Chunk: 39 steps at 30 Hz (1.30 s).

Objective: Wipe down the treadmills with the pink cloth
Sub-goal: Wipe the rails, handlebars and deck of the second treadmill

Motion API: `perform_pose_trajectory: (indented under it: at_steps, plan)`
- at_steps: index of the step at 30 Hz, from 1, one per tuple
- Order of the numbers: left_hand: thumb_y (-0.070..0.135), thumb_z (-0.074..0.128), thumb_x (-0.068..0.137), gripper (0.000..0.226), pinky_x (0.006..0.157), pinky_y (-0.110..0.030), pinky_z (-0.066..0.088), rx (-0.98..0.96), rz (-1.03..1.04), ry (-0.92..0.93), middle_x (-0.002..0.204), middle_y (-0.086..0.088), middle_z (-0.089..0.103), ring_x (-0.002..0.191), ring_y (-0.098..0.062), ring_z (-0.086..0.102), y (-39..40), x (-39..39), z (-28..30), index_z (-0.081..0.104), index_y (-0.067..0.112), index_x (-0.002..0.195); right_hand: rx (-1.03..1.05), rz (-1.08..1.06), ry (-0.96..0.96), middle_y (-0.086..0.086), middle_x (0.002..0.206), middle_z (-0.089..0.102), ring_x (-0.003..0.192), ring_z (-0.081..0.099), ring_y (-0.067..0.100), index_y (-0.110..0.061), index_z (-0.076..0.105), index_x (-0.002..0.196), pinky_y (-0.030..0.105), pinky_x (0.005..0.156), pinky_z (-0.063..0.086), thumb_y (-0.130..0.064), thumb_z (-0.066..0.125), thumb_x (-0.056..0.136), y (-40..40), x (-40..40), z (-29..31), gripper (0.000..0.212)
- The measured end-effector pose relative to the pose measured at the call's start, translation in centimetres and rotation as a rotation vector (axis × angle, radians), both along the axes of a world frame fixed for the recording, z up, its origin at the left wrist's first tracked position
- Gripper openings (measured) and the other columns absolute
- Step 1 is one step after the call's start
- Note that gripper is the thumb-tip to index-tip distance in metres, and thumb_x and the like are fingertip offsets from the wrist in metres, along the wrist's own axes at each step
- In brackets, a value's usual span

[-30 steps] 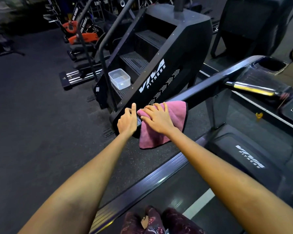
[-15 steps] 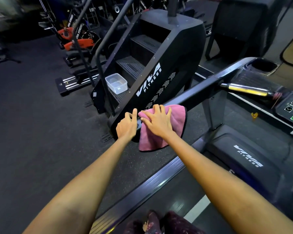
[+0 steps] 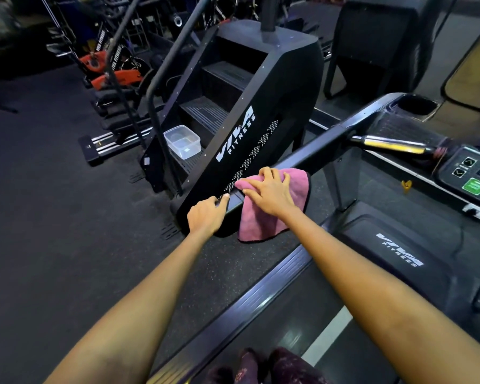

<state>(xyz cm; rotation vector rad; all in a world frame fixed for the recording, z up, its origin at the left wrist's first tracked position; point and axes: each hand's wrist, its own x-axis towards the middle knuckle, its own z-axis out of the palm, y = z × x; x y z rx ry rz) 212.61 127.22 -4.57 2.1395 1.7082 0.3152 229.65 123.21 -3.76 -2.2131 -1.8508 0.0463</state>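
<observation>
1. Presently, one pink terry cloth with a dark edge (image 3: pixel 263 217) lay draped over the near end of the black treadmill handrail (image 3: pixel 311 159), its lower part hanging down below the rail.
2. The right hand (image 3: pixel 269 191) rested on top of the cloth with fingers spread and bent over the rail, pressing the fabric onto it.
3. The left hand (image 3: pixel 207 216) sat just beside the cloth at the very end of the same rail, fingers curled round the rail end, the fingertips close to the cloth but not clearly touching it.
4. Two bare forearms were in view, both reaching forward from the lower edge.
5. One black treadmill deck with a white "VIVA FITNESS" mark (image 3: pixel 399 249) lay to the right, below the rail.
6. One control console with green and blue buttons (image 3: pixel 471 176) stood at the right edge, and one yellow-and-silver cylindrical grip bar (image 3: pixel 394 144) ran toward it.
7. One black stair-climber machine bearing the same white lettering (image 3: pixel 241 128) stood just beyond the rail.
8. One clear rectangular plastic container (image 3: pixel 182 141) sat on the lowest step of that machine.
9. Orange-and-black equipment (image 3: pixel 114 76) stood well apart in the upper left; its count could not be told.
</observation>
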Motion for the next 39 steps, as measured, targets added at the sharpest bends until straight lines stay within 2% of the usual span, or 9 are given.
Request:
perform_pose_trajectory:
  at_steps: [2,7,9,13,19,23,27,32,39]
  plan:
    - [0.061,0.032,0.092,0.058,0.079,-0.036,0.042,0.004,-0.008,0.018,0.105,-0.015,0.067,0.101,-0.038,0.058,0.1,-0.2,0.1,0.065,0.013,0.099,0.011,-0.04,0.03,0.008,0.129,0.038,0.124,0.031,0.027,-0.04,0.047,0.132,0.057,0.107,0.019,-0.051,0.038,0.094,-0.1,-1.3,0.0,0.041]
    - [0.062,0.03,0.092,0.059,0.083,-0.037,0.041,-0.027,-0.026,0.031,0.111,-0.015,0.065,0.105,-0.039,0.056,0.4,-0.2,-0.2,0.065,0.016,0.105,-0.003,0.089,0.021,0.008,0.128,0.039,0.123,0.033,0.025,-0.037,0.048,0.134,0.055,0.106,0.021,-0.049,0.041,0.094,-0.8,0.7,-0.1,0.042]
    - [0.059,0.029,0.093,0.058,0.081,-0.037,0.04,-0.031,-0.035,0.03,0.11,-0.014,0.065,0.105,-0.039,0.056,0.5,-0.1,-0.3,0.064,0.015,0.104,-0.019,0.034,0.008,0.007,0.124,0.04,0.12,0.034,0.025,-0.036,0.051,0.131,0.055,0.105,0.023,-0.051,0.039,0.094,0.0,1.5,0.2,0.041]
    - [0.057,0.024,0.095,0.056,0.079,-0.037,0.037,-0.041,-0.032,-0.043,0.103,-0.015,0.065,0.101,-0.039,0.056,0.2,-0.1,0.1,0.058,0.014,0.086,-0.009,-0.129,0.052,0.008,0.123,0.04,0.12,0.033,0.027,-0.035,0.056,0.125,0.056,0.105,0.023,-0.05,0.039,0.094,1.1,0.4,0.5,0.038]
    - [0.061,0.02,0.094,0.062,0.092,-0.041,0.037,-0.021,0.001,-0.1,0.123,-0.014,0.06,0.113,-0.039,0.053,0.1,-0.5,-0.1,0.046,0.016,0.128,0.029,-0.016,0.013,0.01,0.131,0.039,0.124,0.031,0.027,-0.034,0.051,0.13,0.059,0.106,0.02,-0.052,0.035,0.095,-0.5,-4.8,-0.4,0.042]
    - [0.064,0.022,0.092,0.065,0.092,-0.041,0.039,0.004,-0.023,-0.101,0.124,-0.012,0.06,0.111,-0.038,0.055,0.2,-0.6,-0.6,0.046,0.015,0.128,0.017,0.065,-0.035,0.008,0.122,0.042,0.116,0.036,0.024,-0.039,0.047,0.133,0.051,0.098,0.029,-0.062,0.016,0.087,-1.1,-2.7,-0.1,0.06]
    - [0.058,0.027,0.094,0.059,0.085,-0.04,0.041,0.036,-0.091,-0.008,0.116,-0.013,0.063,0.105,-0.039,0.057,0.1,-0.4,-0.5,0.05,0.012,0.122,-0.013,-0.085,-0.014,0.007,0.121,0.04,0.117,0.036,0.026,-0.036,0.055,0.127,0.051,0.101,0.029,-0.056,0.036,0.093,0.0,0.7,-0.1,0.044]
    - [0.052,0.029,0.096,0.05,0.078,-0.039,0.043,0.119,-0.163,0.021,0.109,-0.011,0.064,0.097,-0.035,0.06,0.3,0.0,-0.1,0.051,0.011,0.116,-0.035,-0.277,0.056,0.01,0.126,0.04,0.121,0.033,0.029,-0.035,0.057,0.123,0.054,0.102,0.025,-0.051,0.039,0.094,2.0,0.3,0.7,0.038]
    - [0.054,0.029,0.094,0.063,0.086,-0.041,0.04,0.209,-0.297,0.038,0.127,-0.014,0.056,0.111,-0.034,0.054,0.3,-0.3,-0.4,0.043,0.007,0.133,-0.013,-0.064,-0.018,0.008,0.134,0.036,0.125,0.03,0.026,-0.037,0.045,0.136,0.053,0.105,0.024,-0.05,0.035,0.096,-0.4,-0.2,-0.1,0.043]
